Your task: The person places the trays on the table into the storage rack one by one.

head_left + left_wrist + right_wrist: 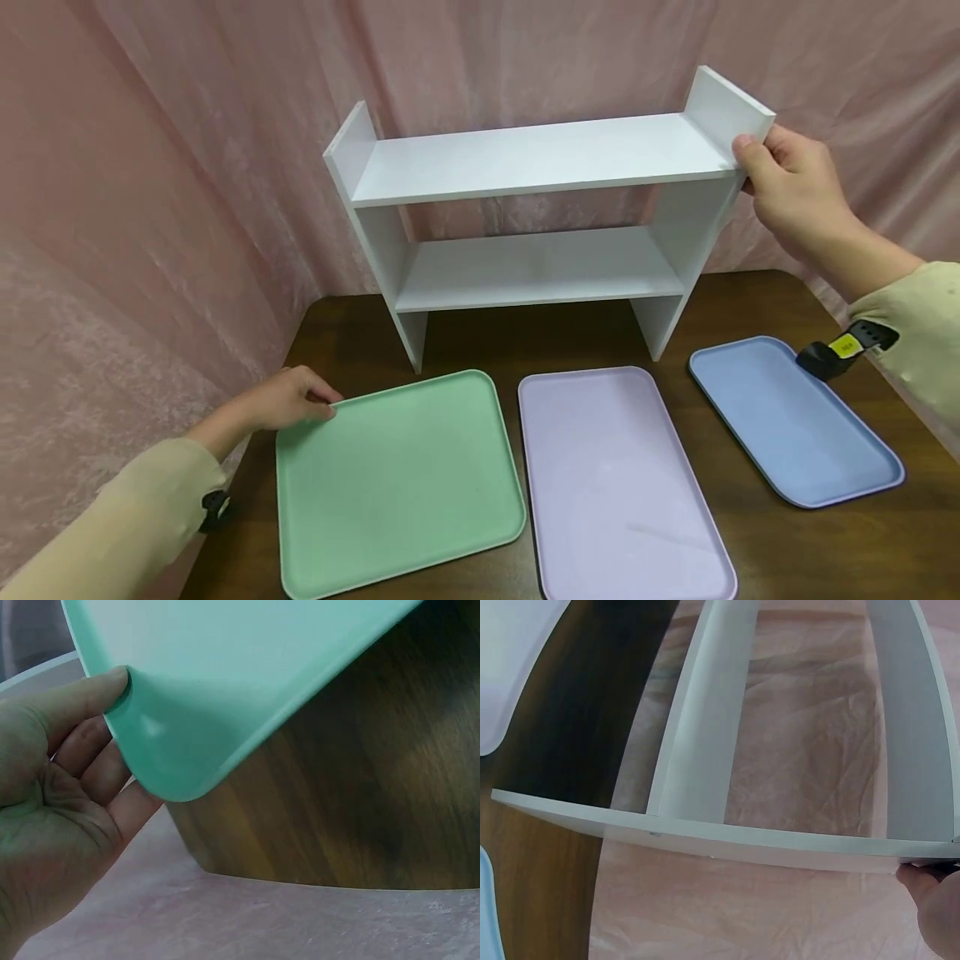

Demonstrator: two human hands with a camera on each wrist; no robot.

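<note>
Left hand (288, 400) pinches the far-left corner of the green tray (397, 483), thumb on the rim, fingers curled under; that corner sits at the counter (825, 542) edge. Purple tray (618, 487) lies flat just right of green, blue tray (795, 421) further right, angled. White two-tier shelf (536, 212) stands at the far side. Right hand (791, 192) grips its top right side panel, thumb on the front edge.

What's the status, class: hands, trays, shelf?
Left hand pinches green tray corner. Right hand grips white shelf side panel. Lilac tray, blue tray untouched.
</note>
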